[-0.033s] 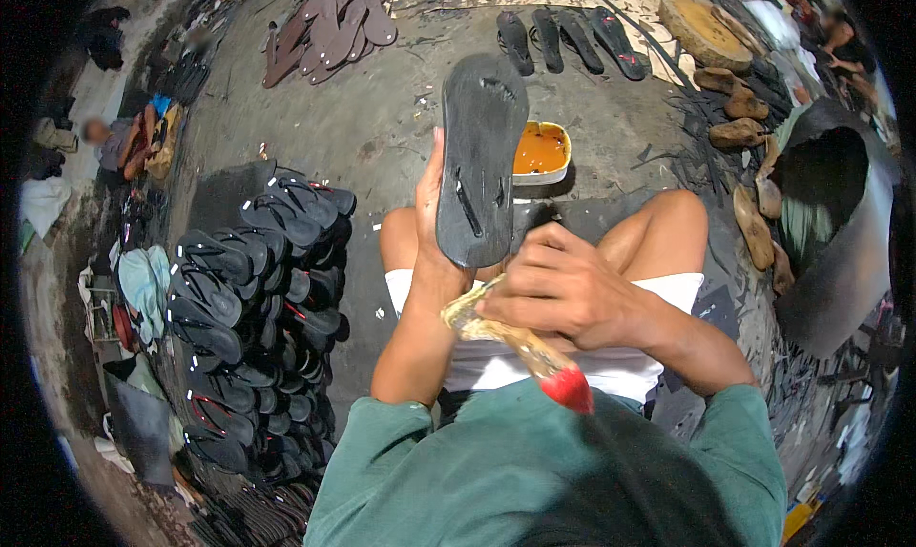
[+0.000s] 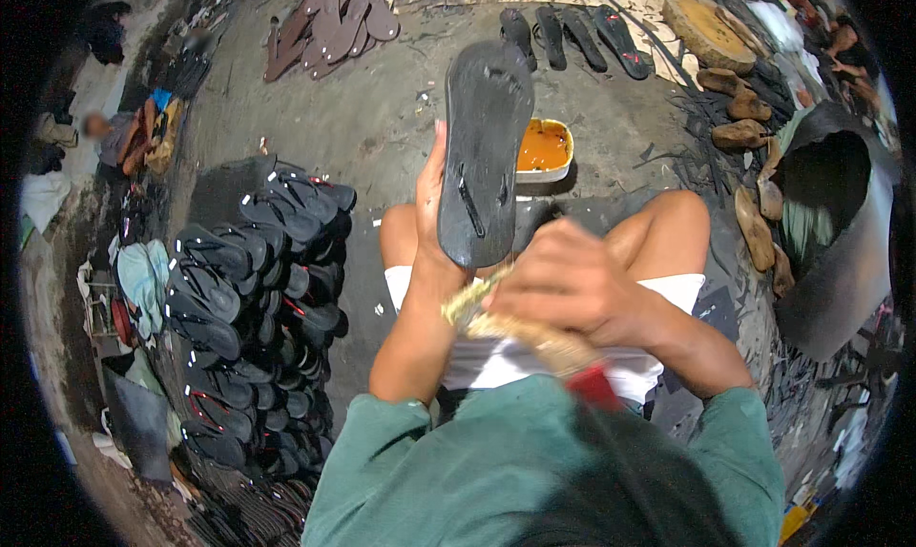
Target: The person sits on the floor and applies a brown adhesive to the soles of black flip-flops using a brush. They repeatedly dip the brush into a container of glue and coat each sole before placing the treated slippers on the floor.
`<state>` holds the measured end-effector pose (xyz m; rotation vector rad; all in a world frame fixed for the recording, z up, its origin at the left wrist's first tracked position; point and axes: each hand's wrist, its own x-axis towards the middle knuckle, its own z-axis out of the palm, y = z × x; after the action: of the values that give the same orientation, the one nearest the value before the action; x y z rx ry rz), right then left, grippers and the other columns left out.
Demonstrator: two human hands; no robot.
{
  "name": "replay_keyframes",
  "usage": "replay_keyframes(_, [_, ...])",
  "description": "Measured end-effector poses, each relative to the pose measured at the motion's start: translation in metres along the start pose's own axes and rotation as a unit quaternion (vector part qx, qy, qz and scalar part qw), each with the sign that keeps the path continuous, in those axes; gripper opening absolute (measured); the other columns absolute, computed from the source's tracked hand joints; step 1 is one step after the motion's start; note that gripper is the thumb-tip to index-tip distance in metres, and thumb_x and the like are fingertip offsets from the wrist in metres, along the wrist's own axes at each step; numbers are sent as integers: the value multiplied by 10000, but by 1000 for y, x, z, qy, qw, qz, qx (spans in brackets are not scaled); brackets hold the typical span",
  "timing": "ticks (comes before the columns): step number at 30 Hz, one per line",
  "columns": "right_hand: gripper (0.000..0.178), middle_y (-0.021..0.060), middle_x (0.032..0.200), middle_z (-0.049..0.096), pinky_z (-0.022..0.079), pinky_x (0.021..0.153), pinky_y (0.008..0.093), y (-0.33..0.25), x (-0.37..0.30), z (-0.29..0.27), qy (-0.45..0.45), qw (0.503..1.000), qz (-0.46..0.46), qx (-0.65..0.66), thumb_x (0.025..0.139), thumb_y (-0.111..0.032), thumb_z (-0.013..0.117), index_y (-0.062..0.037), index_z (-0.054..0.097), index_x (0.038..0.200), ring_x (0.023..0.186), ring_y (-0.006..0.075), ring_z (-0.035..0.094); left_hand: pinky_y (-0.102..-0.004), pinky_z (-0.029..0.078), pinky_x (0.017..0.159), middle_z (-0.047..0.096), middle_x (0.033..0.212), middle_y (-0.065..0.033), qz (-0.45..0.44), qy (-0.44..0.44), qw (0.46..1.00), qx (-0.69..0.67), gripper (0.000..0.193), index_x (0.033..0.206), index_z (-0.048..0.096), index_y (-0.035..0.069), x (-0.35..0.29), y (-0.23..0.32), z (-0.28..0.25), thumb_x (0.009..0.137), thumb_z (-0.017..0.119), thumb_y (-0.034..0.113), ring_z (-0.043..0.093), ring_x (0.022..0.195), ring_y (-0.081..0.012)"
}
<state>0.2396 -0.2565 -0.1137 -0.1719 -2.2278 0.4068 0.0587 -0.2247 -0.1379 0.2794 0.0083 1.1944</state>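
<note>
nearest, the red end (image 2: 593, 387) of a tan tool (image 2: 534, 339) points toward the green shirt (image 2: 468, 442); the right hand (image 2: 568, 282), blurred, is closed around this tool, whose pale, frayed-looking end lies in front of the left wrist. just beyond, the left hand (image 2: 431, 199) grips a black sole (image 2: 477, 156) from its left side and behind, most of its fingers hidden; the sole stands raised over the lap, heel end near, toe end far. to the left, a big pile of black sandals (image 2: 212, 297) spreads over the floor; to the right stands a curled grey sheet (image 2: 835, 304). past the knees, just right of the sole, a pale container (image 2: 548, 176) holds orange stuff with dark specks. farther right lie brown foot-shaped pieces (image 2: 739, 134). farthest are brown soles (image 2: 329, 30) at left, a row of 4 dark sandals (image 2: 583, 51) at centre and a round wooden block (image 2: 704, 32) at right.
</note>
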Motion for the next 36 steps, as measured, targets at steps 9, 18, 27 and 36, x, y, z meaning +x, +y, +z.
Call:
replay_keyframes(9, [201,79,831,612,484,616,392,-11,7,10,43,990,113,73,788,-163,751,-90,718,972,723,268,620,-479,579,920,655,1242,-207,27,37,999,-2,571,1362,527,-6,-1,-3,-8,1061,392,460,699,1037,-317])
replay_keyframes(18, [275,163,885,710,513,721,373,110,38,-55,245,921,290,-92,904,-304,720,-59,733,1028,778,292,682,-412,492,1056,562,1362,-199,18,-23,993,111,495,1470,394,-4,-33,-17,-18,1100,305,313,600,1213,-281])
replay_keyframes(27, [151,39,947,673,544,812,318,56,0,-11,216,917,275,193,886,-2,696,-53,703,1028,930,176,663,-410,554,958,635,1260,-211,167,-23,975,142,470,1362,503,-53,-26,0,-30,1080,365,297,666,1094,-296])
replay_keyframes(36, [212,124,1090,682,544,802,331,31,-14,-16,144,977,156,8,886,-32,680,-32,715,1095,922,215,656,-441,597,879,685,1188,-196,140,19,988,63,447,1252,605,-28,-7,7,-10,1080,411,335,705,1023,-283])
